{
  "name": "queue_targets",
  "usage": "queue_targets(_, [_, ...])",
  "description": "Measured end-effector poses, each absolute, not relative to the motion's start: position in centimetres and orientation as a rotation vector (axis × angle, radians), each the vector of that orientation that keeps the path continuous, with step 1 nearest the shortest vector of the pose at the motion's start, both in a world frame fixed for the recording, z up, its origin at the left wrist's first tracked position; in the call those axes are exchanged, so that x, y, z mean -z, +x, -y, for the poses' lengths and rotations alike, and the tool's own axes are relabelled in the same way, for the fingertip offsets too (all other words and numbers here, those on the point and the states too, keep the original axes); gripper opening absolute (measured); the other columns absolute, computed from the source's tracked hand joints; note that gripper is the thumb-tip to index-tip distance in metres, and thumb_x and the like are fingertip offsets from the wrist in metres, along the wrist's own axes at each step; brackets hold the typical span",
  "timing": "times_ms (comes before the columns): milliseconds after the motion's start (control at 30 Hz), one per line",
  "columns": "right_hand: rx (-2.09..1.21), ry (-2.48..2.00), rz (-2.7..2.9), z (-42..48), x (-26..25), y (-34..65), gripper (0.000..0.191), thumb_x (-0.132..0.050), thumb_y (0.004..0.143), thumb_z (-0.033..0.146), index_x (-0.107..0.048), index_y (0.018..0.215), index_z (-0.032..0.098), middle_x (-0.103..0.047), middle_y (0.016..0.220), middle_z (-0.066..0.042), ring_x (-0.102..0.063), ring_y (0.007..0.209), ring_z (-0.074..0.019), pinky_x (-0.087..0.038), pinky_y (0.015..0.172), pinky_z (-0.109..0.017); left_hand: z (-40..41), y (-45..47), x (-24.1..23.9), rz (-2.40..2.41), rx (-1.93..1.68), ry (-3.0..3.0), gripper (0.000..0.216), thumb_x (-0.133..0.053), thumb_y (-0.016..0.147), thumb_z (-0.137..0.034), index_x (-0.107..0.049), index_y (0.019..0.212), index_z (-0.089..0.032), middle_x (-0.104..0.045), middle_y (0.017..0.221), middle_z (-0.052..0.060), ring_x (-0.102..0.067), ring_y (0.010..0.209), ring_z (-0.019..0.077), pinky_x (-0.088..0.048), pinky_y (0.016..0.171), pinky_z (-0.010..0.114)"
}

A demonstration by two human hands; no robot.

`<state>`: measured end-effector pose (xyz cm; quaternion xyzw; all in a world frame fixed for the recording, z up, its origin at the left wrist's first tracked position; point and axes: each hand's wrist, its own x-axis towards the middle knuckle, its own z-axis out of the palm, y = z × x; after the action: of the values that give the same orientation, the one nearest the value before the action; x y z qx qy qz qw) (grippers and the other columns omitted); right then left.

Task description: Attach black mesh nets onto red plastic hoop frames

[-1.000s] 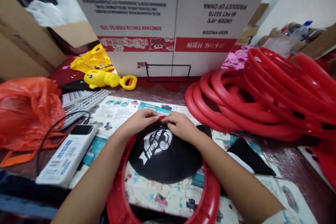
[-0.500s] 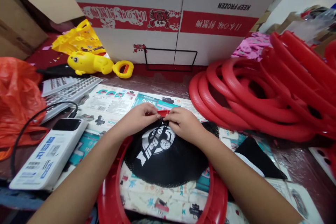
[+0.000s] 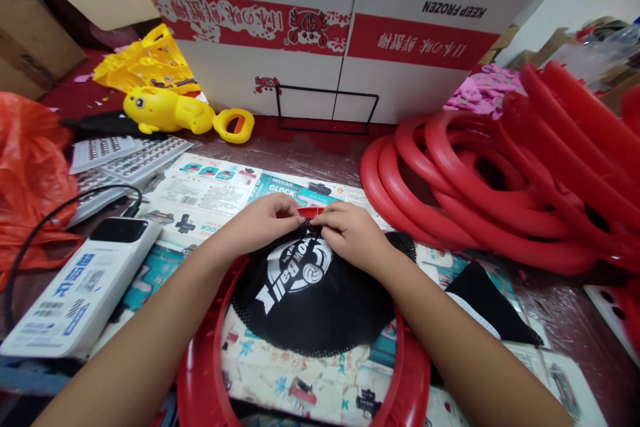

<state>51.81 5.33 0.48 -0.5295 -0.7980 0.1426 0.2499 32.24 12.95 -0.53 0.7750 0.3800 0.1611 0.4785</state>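
Note:
A red plastic ring (image 3: 414,373) lies flat in front of me on printed cardboard. Over its far half hangs a black mesh net (image 3: 345,310) with a white "Ball" print. My left hand (image 3: 273,221) pinches the net's upper edge at the far rim of the ring. Close beside it, my right hand (image 3: 350,233) also pinches that edge, fingertips nearly touching the left ones. A thin white line shows on the rim between them. The exact grip under the fingertips is partly hidden.
Red rings (image 3: 450,193) are piled at the right, near a folded black cloth piece (image 3: 490,300). A white power bank (image 3: 83,293) with a cable lies left. A yellow toy (image 3: 170,110) and a large carton (image 3: 320,20) stand behind; an orange bag (image 3: 30,167) lies far left.
Both hands stay pinched on the net at the far rim, with only slight finger movement. The whole view has shifted a little.

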Motion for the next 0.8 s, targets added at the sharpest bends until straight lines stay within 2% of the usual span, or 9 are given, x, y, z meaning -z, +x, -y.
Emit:
queue_targets(267, [-0.294, -1.468, 2.290, -5.3, -0.2, 51.7, 0.024, -0.054, 0.092, 0.011, -0.077, 0.094, 0.016, -0.067, 0.089, -0.009, -0.058, 0.086, -0.0196, -0.046, 0.080, -0.031, -13.0, 32.4, 0.9, -0.956, -0.385, 1.950, 0.021, -0.055, 0.076, -0.037, -0.056, 0.064, -0.021, -0.059, 0.076, 0.001, -0.057, 0.075, 0.0196, -0.044, 0.069, 0.032])
queue_targets(500, [-0.306, -1.556, 2.385, -5.1, -1.0, 51.1, 0.023, -0.054, 0.091, 0.009, -0.076, 0.090, 0.013, -0.068, 0.088, -0.012, -0.057, 0.085, -0.0234, -0.043, 0.079, -0.036, -12.7, 32.8, 0.4, -1.002, -0.376, 2.027, 0.020, -0.054, 0.075, -0.036, -0.054, 0.061, -0.022, -0.057, 0.072, 0.002, -0.054, 0.072, 0.0204, -0.039, 0.065, 0.033])
queue_targets(600, [-0.375, -1.611, 2.349, -4.9, -2.5, 51.2, 0.023, -0.056, 0.089, 0.006, -0.076, 0.096, 0.015, -0.070, 0.094, -0.010, -0.060, 0.090, -0.0215, -0.045, 0.082, -0.033, -12.5, 32.3, 0.0, -0.966, -0.342, 2.033, 0.023, -0.055, 0.079, -0.043, -0.063, 0.077, -0.021, -0.064, 0.079, 0.003, -0.059, 0.078, 0.0232, -0.043, 0.069, 0.034])
queue_targets(700, [-0.429, -1.694, 2.261, -4.4, -4.9, 51.9, 0.021, -0.059, 0.089, 0.006, -0.074, 0.101, 0.015, -0.072, 0.100, -0.007, -0.063, 0.094, -0.0186, -0.046, 0.084, -0.029, -12.4, 31.6, -0.6, -0.921, -0.299, 2.046, 0.031, -0.062, 0.077, -0.045, -0.066, 0.098, -0.023, -0.070, 0.096, 0.005, -0.063, 0.091, 0.0271, -0.048, 0.078, 0.036])
queue_targets(800, [-0.464, -1.796, 2.179, -3.5, -7.3, 52.6, 0.011, -0.064, 0.090, 0.014, -0.075, 0.091, 0.016, -0.073, 0.093, -0.005, -0.065, 0.084, -0.0167, -0.047, 0.074, -0.026, -12.4, 31.1, -0.8, -0.942, -0.285, 2.078, 0.034, -0.063, 0.075, -0.038, -0.064, 0.106, -0.024, -0.070, 0.110, 0.006, -0.064, 0.102, 0.0297, -0.049, 0.087, 0.040])
